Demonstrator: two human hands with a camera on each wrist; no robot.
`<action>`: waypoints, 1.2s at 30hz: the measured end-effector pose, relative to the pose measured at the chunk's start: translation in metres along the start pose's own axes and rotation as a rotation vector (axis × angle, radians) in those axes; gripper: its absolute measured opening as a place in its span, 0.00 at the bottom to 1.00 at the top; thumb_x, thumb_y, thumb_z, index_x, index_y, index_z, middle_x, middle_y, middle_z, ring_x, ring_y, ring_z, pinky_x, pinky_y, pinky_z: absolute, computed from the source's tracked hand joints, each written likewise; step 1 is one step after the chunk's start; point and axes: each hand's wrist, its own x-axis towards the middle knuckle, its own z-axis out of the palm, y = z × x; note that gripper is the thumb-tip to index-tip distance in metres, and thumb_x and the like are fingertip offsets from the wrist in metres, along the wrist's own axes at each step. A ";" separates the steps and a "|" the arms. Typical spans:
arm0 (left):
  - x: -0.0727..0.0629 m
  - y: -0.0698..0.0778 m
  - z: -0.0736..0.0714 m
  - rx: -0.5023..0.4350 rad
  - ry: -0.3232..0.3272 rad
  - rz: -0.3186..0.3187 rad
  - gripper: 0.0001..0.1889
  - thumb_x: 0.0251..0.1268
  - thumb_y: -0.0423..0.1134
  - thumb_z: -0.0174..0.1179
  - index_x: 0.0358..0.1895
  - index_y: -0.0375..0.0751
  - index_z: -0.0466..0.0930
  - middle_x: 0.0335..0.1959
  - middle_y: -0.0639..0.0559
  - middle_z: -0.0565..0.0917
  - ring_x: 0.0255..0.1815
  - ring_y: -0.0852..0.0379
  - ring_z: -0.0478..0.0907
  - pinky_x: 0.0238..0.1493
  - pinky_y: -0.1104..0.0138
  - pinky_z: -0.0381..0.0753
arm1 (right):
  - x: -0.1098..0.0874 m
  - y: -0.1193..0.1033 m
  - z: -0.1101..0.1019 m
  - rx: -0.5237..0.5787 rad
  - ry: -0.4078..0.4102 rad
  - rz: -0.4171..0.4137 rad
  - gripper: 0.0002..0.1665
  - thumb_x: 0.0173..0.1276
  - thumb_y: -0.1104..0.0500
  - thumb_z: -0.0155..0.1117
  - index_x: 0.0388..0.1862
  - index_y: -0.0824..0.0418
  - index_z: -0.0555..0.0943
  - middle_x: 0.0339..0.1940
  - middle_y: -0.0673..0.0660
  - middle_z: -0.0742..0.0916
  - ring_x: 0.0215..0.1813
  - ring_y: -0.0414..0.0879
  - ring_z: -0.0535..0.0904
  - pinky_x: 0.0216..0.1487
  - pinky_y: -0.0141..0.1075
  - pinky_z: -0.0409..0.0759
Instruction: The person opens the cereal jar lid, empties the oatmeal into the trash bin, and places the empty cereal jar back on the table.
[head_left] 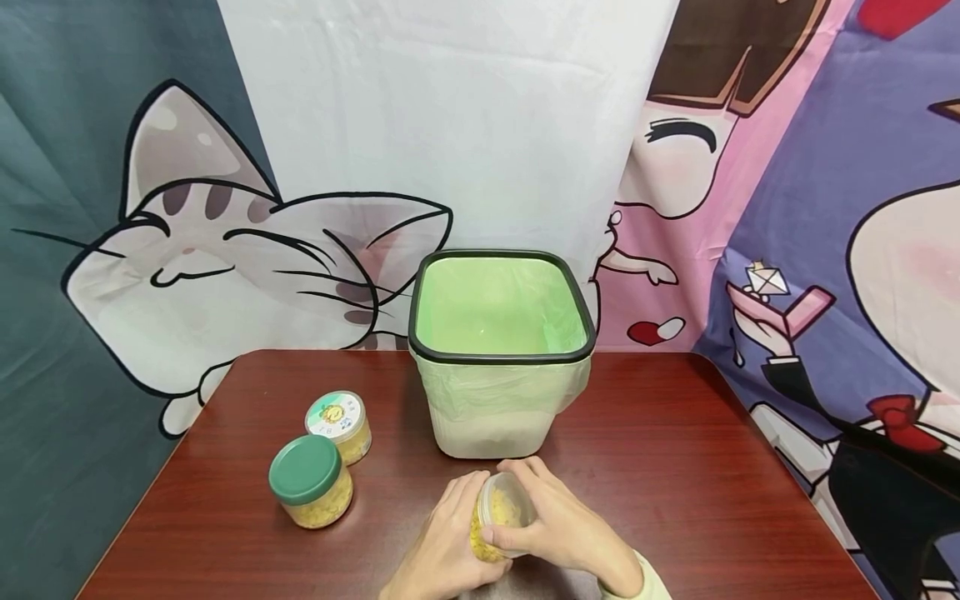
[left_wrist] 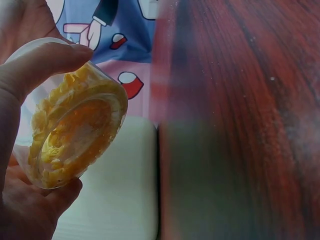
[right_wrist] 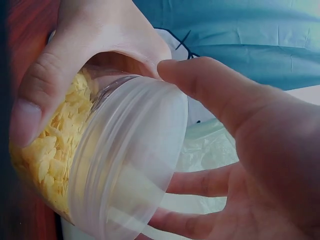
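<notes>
Close in front of the bin, my left hand (head_left: 450, 537) grips a clear plastic jar (head_left: 480, 542) of yellow flakes, fingers and thumb round its body. The jar is tipped on its side, its base (left_wrist: 82, 125) facing the left wrist camera. A translucent screw lid (right_wrist: 132, 155) covers the mouth, facing right. My right hand (head_left: 566, 521) holds that lid by its rim, thumb on one side and fingers on the other. To the left stand a jar with a green lid (head_left: 305, 469) and a smaller tub with a printed lid (head_left: 335, 415), both containing yellow bits.
A pale square bin (head_left: 487, 425) with a black rim and a green liner stands at the table's back edge. The reddish-brown wooden table (head_left: 675, 483) extends to both sides. Behind it hangs a cartoon-printed cloth (head_left: 465, 108).
</notes>
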 end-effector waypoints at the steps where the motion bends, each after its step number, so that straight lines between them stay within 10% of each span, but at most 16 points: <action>1: 0.000 0.000 0.000 0.002 0.001 0.002 0.49 0.24 0.52 0.73 0.60 0.38 0.65 0.55 0.56 0.70 0.54 0.61 0.68 0.48 0.65 0.75 | 0.000 0.000 0.000 -0.002 -0.001 -0.007 0.38 0.52 0.36 0.64 0.57 0.54 0.69 0.49 0.47 0.73 0.48 0.42 0.72 0.47 0.34 0.73; 28: -0.001 0.000 -0.001 -0.014 -0.024 -0.001 0.50 0.25 0.49 0.71 0.63 0.43 0.61 0.56 0.57 0.69 0.56 0.59 0.67 0.49 0.63 0.75 | 0.000 0.001 -0.001 -0.037 -0.028 -0.133 0.41 0.50 0.39 0.68 0.61 0.49 0.65 0.56 0.46 0.69 0.56 0.42 0.68 0.51 0.36 0.72; 36: 0.001 0.000 -0.001 0.026 0.017 0.015 0.50 0.22 0.52 0.73 0.60 0.38 0.65 0.55 0.56 0.70 0.54 0.61 0.68 0.48 0.64 0.75 | -0.001 0.001 0.001 -0.001 -0.029 -0.009 0.44 0.52 0.33 0.62 0.62 0.54 0.64 0.51 0.51 0.70 0.51 0.43 0.69 0.46 0.36 0.73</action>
